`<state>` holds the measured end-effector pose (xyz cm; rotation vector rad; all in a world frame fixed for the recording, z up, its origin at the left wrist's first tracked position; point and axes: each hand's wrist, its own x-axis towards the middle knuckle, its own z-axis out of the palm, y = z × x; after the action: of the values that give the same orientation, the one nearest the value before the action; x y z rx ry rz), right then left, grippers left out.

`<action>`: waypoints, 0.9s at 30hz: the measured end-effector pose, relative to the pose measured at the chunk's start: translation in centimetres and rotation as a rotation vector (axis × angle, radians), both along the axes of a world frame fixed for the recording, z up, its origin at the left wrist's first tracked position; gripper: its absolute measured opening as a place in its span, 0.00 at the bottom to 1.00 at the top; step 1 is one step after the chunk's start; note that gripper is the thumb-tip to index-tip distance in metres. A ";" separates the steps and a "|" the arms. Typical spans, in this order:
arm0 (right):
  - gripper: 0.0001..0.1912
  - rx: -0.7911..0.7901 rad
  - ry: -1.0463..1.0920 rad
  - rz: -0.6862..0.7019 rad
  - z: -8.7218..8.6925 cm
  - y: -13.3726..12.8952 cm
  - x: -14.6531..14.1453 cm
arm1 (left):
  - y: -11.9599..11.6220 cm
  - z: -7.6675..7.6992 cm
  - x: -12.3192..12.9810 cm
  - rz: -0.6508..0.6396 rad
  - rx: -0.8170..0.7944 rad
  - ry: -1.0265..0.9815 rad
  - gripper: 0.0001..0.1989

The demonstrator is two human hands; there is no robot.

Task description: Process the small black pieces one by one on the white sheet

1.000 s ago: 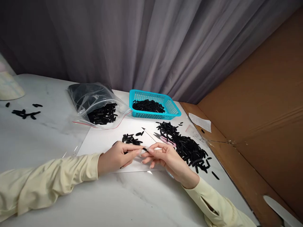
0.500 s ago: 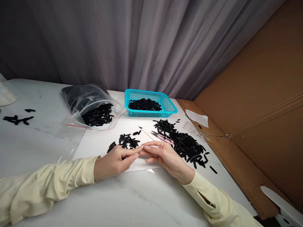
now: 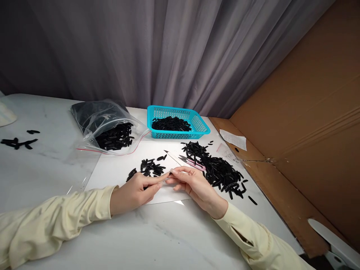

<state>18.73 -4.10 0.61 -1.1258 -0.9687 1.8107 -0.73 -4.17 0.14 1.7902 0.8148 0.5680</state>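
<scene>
With clock directions taken from where the hands meet, a gray cloth curtain hangs in deep soft folds at 12 o'clock. The smooth, glossy white tabletop has faint marbled veins; a creased brown cardboard wall rises at 2 o'clock.

A flat white sheet lies under the hands. At 10 to 11 o'clock, a clear, wrinkled plastic bag with a red line along its mouth holds black pieces. At 12 o'clock is a rectangular turquoise plastic basket, its walls perforated, with more inside. A loose black heap spreads at 3 o'clock, its pieces slender and matte, lying at mixed angles.

The left hand has its index finger extended and thumb just below; whether it grips is unclear. The right hand pinches a black piece between thumb and index finger, against the left index fingertip. Only a dark sliver shows, so its long axis cannot be told.

Pink-handled snips at 1 to 2 o'clock and a slim white tool near 12 both point toward 10. A small black cluster lies at 10 o'clock.
</scene>
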 end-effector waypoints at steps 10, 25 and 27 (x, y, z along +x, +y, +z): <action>0.14 0.044 -0.051 0.045 0.1 -0.8 -0.3 | 0.1 -0.2 0.0 -0.050 -0.029 0.011 0.23; 0.28 0.319 -0.292 0.051 0.1 -1.6 -0.4 | 0.1 0.0 -0.1 0.092 0.095 0.019 0.19; 0.29 0.368 -0.317 0.049 0.0 -1.7 -0.4 | 0.0 -0.1 -0.1 0.098 0.203 0.005 0.18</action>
<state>18.37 -5.80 0.65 -1.1777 -1.4572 1.4331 -0.85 -4.16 0.06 1.9442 0.8779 0.7330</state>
